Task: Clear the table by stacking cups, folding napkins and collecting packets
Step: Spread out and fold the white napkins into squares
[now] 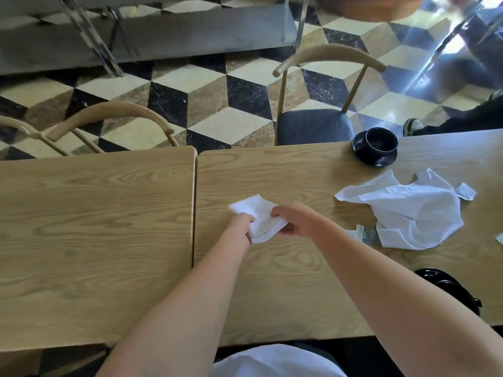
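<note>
Both hands hold a folded white napkin just above the right table, near its seam with the left table. The left hand grips the napkin's near edge; the right hand pinches its right end. To the right lies a crumpled napkin, with packets beside it, one apparently part-hidden beneath. A black cup sits on a saucer at the far edge.

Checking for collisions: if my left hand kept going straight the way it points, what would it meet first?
The left hand points up-left across the table; beyond the napkin it grips, only bare tabletop, seemingly.
</note>
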Demonstrator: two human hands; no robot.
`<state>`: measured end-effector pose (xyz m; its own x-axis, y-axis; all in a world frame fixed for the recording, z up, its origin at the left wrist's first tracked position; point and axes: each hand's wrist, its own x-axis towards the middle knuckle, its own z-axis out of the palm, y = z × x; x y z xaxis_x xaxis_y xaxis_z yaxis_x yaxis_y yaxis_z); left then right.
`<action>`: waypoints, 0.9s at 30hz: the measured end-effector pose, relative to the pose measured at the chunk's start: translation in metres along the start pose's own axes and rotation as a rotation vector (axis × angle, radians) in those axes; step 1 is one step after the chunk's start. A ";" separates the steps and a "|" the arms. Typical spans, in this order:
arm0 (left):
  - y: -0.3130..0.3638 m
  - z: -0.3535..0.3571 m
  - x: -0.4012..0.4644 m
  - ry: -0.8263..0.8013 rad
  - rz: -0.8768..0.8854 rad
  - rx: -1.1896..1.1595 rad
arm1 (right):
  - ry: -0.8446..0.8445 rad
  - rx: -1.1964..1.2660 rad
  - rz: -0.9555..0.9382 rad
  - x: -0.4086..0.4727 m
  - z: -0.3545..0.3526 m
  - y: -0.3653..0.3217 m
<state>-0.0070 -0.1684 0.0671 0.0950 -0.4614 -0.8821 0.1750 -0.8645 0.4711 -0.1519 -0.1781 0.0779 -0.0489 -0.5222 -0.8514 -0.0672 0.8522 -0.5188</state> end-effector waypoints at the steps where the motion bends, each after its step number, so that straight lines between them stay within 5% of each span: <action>1: 0.010 -0.002 0.001 -0.008 0.062 0.027 | -0.008 0.037 -0.036 -0.003 0.002 -0.005; 6: 0.025 -0.022 -0.002 -0.117 0.193 -0.068 | -0.046 0.190 -0.105 -0.015 0.013 -0.001; 18: -0.120 -0.060 0.012 -0.034 -0.231 0.038 | -0.038 -0.002 0.314 -0.018 0.021 0.133; 23: -0.139 -0.064 0.012 0.008 -0.181 0.174 | -0.065 -0.035 0.332 -0.017 0.014 0.154; 27: -0.130 -0.063 0.018 0.114 0.042 0.431 | -0.049 -0.041 0.266 -0.006 0.012 0.155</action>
<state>0.0339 -0.0516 -0.0101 0.2046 -0.4943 -0.8449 -0.2532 -0.8605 0.4421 -0.1501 -0.0428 0.0016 -0.0225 -0.2770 -0.9606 -0.0986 0.9568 -0.2736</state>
